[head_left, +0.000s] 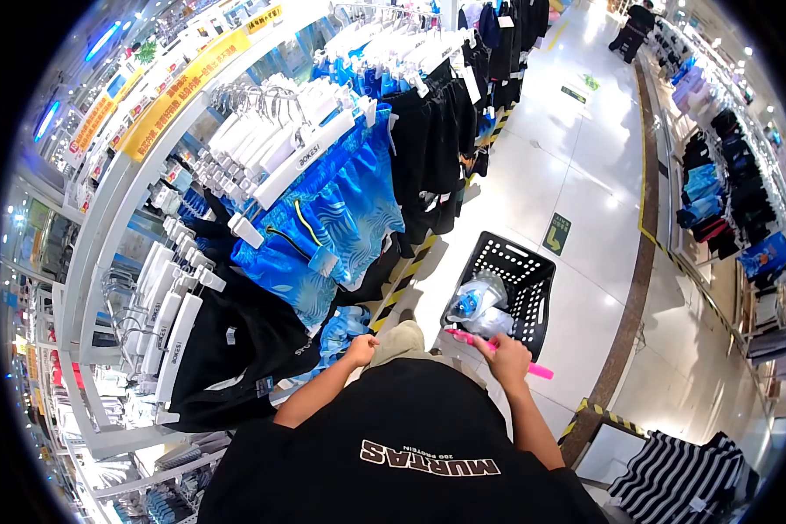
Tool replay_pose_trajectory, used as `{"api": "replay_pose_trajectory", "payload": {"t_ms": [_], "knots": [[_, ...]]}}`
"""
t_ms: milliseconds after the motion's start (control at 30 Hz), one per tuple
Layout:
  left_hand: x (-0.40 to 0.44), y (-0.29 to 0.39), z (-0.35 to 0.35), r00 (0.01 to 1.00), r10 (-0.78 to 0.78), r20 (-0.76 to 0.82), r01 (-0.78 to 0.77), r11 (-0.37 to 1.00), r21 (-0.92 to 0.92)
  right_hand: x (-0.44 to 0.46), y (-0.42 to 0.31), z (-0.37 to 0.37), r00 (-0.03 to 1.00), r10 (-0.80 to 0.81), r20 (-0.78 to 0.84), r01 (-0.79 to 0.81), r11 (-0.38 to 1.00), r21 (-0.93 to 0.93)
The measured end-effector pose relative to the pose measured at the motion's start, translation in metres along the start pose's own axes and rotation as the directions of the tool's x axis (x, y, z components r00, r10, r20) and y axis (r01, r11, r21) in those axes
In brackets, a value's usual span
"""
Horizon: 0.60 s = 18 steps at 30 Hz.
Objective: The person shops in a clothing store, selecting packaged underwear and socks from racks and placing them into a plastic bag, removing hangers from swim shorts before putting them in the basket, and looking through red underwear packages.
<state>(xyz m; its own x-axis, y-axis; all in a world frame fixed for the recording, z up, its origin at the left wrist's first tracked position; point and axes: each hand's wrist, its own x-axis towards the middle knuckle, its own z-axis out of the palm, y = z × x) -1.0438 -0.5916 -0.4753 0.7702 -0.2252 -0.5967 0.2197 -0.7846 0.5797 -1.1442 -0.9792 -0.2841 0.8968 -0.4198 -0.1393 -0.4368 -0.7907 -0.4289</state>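
Note:
My right hand is closed around a bright pink bar-shaped handle at the near end of a black shopping basket. Whether the bar is joined to the basket is not clear. Inside the basket lies a clear plastic bag with something blue and white in it. My left hand has its fingers curled closed, and I cannot make out anything in them. Just beside it hangs a light blue patterned garment. Above are blue leaf-patterned swim shorts on a white hanger.
Black shorts and other hanging clothes line the rack at my left. White tiled floor with a green floor sign runs ahead. Striped clothing is at lower right. Further off stands a person.

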Motion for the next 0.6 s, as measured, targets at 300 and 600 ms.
{"api": "replay_pose_trajectory", "payload": {"t_ms": [300,600], "knots": [[0.002,-0.008,0.016,0.989,-0.136,0.049,0.136,0.991,0.004,0.122,0.020,-0.012,0.997,0.079,-0.022,-0.079,0.997,-0.004],[0.045,0.014,0.025,0.989,-0.144,0.034,0.144,0.989,-0.011,0.233,0.047,-0.015,0.989,0.087,-0.117,-0.091,0.995,-0.033]]}}
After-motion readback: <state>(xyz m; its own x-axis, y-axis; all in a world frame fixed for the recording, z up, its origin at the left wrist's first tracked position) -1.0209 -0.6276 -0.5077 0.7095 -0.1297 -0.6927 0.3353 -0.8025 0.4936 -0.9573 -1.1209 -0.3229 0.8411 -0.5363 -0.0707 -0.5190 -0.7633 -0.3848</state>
